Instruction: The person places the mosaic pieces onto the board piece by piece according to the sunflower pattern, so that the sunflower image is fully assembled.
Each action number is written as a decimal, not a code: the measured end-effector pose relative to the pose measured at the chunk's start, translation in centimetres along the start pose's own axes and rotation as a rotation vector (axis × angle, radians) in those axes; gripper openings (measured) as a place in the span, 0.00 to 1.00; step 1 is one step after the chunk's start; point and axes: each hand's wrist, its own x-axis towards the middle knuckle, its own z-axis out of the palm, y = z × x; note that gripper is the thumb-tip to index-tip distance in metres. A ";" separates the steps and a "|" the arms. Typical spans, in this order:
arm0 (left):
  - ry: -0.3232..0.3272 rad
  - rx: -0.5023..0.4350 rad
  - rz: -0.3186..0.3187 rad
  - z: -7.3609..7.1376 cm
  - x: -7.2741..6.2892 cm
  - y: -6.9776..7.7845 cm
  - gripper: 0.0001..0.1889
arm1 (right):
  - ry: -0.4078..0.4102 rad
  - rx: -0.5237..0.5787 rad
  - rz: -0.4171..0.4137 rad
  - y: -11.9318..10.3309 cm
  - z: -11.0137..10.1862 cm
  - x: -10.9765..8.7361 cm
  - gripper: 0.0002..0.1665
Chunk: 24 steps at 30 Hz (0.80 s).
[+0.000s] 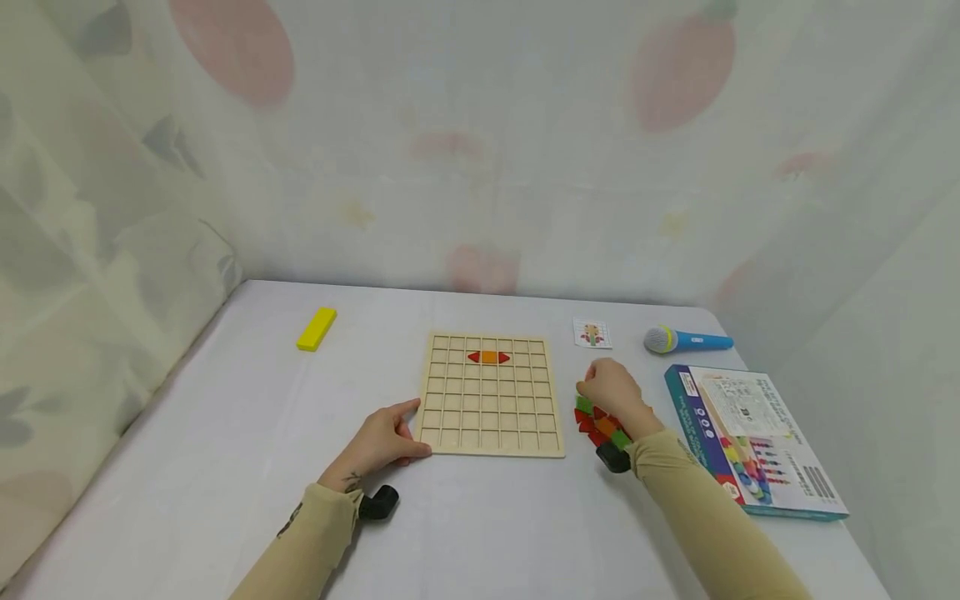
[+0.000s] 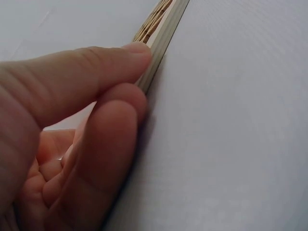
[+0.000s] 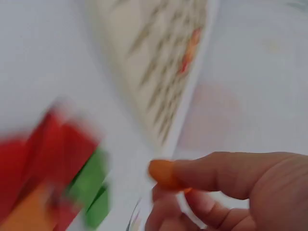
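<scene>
A wooden grid board [image 1: 491,417] lies on the table in the head view, an orange square [image 1: 489,357] between two red triangles [image 1: 504,357] near its top. My left hand [image 1: 378,437] holds the board's lower left corner, thumb and a curled finger at its edge in the left wrist view. With thumb and fingers my right hand [image 1: 613,390] pinches a small orange piece [image 3: 162,173], mostly covered by the fingertips. Below that hand lie several red, green and orange pieces [image 1: 604,426], partly hidden in the head view and blurred in the right wrist view.
A small pattern card [image 1: 592,333] is behind the right hand, with a blue toy microphone [image 1: 693,341] beside it. Along the right side lies a flat game box [image 1: 765,442]. A yellow block [image 1: 317,329] rests at the far left. Curtains border the table.
</scene>
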 end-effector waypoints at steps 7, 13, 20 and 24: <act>0.013 0.003 -0.021 0.0 0.0 0.2 0.47 | -0.076 0.484 -0.060 -5.9 2.9 2.1 0.08; 0.007 -0.006 -0.010 0.1 0.1 0.0 0.47 | -0.071 0.536 -0.061 -8.6 6.2 4.1 0.07; -0.003 -0.003 -0.003 0.1 0.1 -0.2 0.47 | -0.020 0.483 -0.022 -9.2 8.0 5.0 0.07; -0.007 -0.006 -0.008 -0.1 0.1 -0.1 0.47 | -0.003 0.452 -0.020 -9.3 8.2 5.1 0.07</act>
